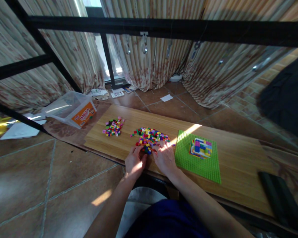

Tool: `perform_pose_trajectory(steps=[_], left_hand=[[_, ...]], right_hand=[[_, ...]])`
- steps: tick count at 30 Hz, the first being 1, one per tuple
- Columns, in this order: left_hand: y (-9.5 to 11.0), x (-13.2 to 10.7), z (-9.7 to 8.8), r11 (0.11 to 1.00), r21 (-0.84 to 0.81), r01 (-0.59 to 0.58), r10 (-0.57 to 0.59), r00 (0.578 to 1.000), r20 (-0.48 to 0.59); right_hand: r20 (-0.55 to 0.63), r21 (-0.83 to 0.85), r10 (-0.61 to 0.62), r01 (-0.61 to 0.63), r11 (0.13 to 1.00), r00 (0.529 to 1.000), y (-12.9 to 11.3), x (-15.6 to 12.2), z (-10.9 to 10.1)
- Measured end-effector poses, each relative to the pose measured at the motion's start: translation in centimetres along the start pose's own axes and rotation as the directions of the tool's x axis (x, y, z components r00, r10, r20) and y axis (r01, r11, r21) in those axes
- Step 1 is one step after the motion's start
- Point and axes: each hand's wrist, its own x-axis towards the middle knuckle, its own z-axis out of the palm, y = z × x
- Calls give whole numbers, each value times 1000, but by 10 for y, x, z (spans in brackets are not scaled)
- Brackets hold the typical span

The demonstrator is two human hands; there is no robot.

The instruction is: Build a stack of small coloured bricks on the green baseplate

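A loose pile of small coloured bricks (151, 136) lies on a wooden board (238, 155), just left of a green baseplate (201, 165), with both of a seated person's bare hands at its near edge. The left hand (135, 162), the farther of the two from the baseplate, has its fingers curled in toward the pile; whether they pinch a brick cannot be told. The right hand (165, 157), just beside the baseplate's left edge, lies palm down with its fingers stretched forward and loosely spread over the bricks, closed on nothing that can be seen. The two hands sit near each other, with a few bricks between their fingertips. A patch of sunlight falls across the right hand and the baseplate's far left corner.

On the baseplate, toward its far side, stands a low block of joined bricks (200, 147) in yellow, blue, white and pink. A second, smaller heap of bricks (113, 126) lies well left of the baseplate, beyond the main pile. Farther left again, off the board's end, a clear plastic tub (69, 107) with an orange label rests on the tiled floor (39, 185). Papers (109, 93) lie on the floor beyond the baseplate, at the foot of patterned curtains (149, 56). A black metal frame (164, 29) crosses above. To the baseplate's right, a dark flat object (280, 198) lies at the board's near edge.
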Motion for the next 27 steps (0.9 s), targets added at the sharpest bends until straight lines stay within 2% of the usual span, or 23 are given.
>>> perform_pose_trajectory(steps=[8,13,15,18,21,24,27], left_hand=[[-1,0,-1,999,-42,28,-28,1000,3],[3,2,1,980,-200,-9,-4,998,-65],[9,2,3,956,-295,6,-19,999,-40],[23,3,3,853,-515,87,-63,996,63],[39,2,0,676,-704,218,-105,974,200],[49,1,-5,558,-771,308,-124,949,290],[55,-2,-7,470,-795,384,-96,917,386]], right_hand=[[-93,74,-8,15,997,996,6,0,9],[-231,179,2,41,983,973,9,-11,-3],[-249,231,11,48,972,968,9,-15,-9],[-243,250,16,47,967,970,9,-17,-17],[-239,210,4,48,977,971,8,-19,-25],[-224,212,6,43,976,975,7,-21,-33],[-192,314,38,25,949,981,7,-24,-38]])
